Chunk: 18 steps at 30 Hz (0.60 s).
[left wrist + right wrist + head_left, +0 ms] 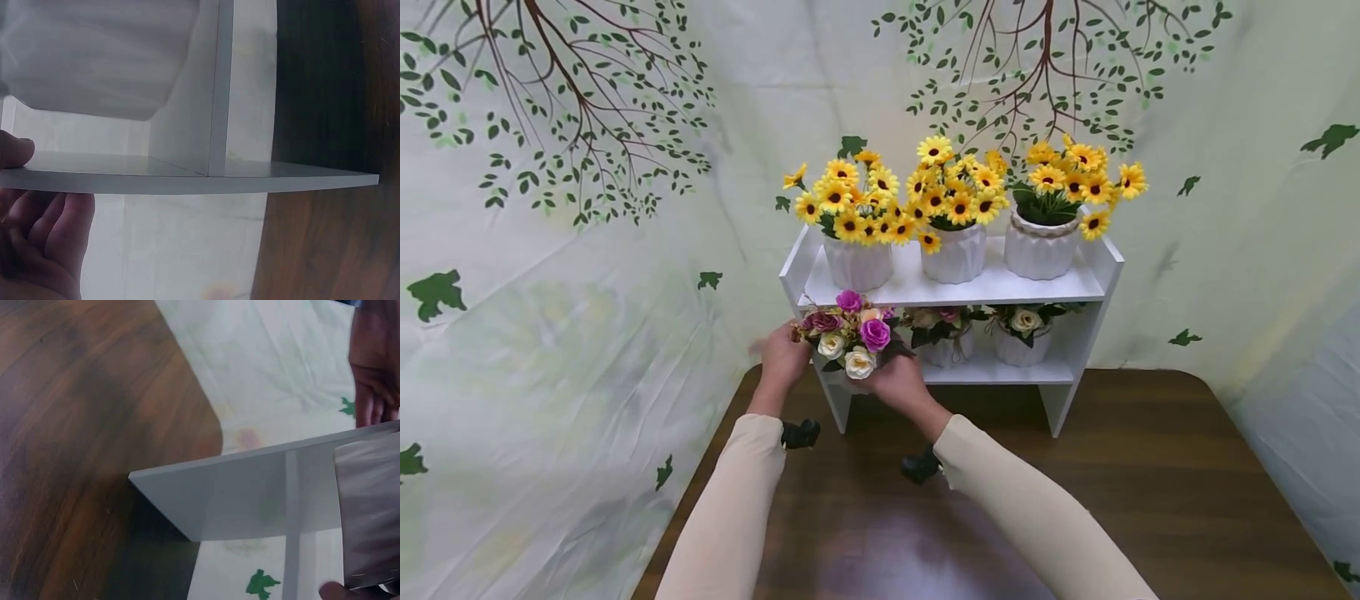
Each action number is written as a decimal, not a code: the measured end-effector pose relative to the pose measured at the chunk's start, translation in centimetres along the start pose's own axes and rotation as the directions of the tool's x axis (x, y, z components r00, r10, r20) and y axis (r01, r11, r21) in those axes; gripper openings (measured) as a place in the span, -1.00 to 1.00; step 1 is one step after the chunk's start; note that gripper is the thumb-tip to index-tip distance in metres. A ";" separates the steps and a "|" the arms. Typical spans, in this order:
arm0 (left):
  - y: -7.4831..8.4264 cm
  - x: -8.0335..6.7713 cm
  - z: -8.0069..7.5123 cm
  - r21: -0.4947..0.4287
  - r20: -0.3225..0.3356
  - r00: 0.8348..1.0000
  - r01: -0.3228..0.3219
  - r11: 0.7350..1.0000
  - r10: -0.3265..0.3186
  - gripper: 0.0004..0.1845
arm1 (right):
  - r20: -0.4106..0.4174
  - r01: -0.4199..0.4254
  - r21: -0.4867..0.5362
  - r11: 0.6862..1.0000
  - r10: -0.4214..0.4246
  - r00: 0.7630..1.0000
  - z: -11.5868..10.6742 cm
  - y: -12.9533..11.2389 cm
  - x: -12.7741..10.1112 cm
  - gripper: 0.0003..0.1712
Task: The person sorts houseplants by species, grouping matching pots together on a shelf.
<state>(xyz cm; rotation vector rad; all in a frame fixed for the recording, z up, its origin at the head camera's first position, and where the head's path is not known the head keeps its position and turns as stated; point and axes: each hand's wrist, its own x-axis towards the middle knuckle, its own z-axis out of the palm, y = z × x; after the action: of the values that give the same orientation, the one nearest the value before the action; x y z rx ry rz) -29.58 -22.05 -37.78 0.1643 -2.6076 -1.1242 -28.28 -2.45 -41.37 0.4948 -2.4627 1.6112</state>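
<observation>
A white two-tier shelf (966, 293) stands on the brown table. My left hand (784, 358) pinches the edge of its left side panel (156, 183), thumb on the inner face and fingers on the outer. My right hand (898, 383) holds a white pot (372, 506) of purple and cream roses (859, 337) at the left end of the lower tier. In the head view the blooms hide most of that pot. It hangs over the lower board, with a gap beneath it in the left wrist view.
Three white pots of yellow daisies (957, 204) line the upper tier. Two more rose pots (1022, 342) stand on the lower tier to the right. Bare brown tabletop (1150, 483) spreads in front, and a leaf-printed cloth (587, 350) hangs behind and at the sides.
</observation>
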 end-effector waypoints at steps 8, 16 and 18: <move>-0.2 -0.1 0.0 -0.013 0.011 1.000 0.022 1.000 -0.022 -0.76 | -0.042 0.017 0.015 1.000 -0.016 0.999 1.7 1.3 0.8 -0.17; 0.0 -0.1 0.2 -0.067 0.024 0.998 0.057 0.996 -0.056 -0.70 | -0.125 -0.092 -0.044 0.995 0.086 0.988 2.6 2.3 2.0 -0.18; 0.0 -0.1 0.3 -0.068 0.026 0.998 0.054 0.996 -0.052 -0.68 | -0.128 -0.116 -0.054 0.992 0.108 0.986 2.6 2.3 2.5 -0.11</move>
<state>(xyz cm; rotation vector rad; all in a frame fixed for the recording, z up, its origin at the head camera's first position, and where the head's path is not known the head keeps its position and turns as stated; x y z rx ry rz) -29.57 -21.84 -37.97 0.2072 -2.5956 -1.2395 -31.27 -4.45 -43.65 0.2419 -2.4773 1.5496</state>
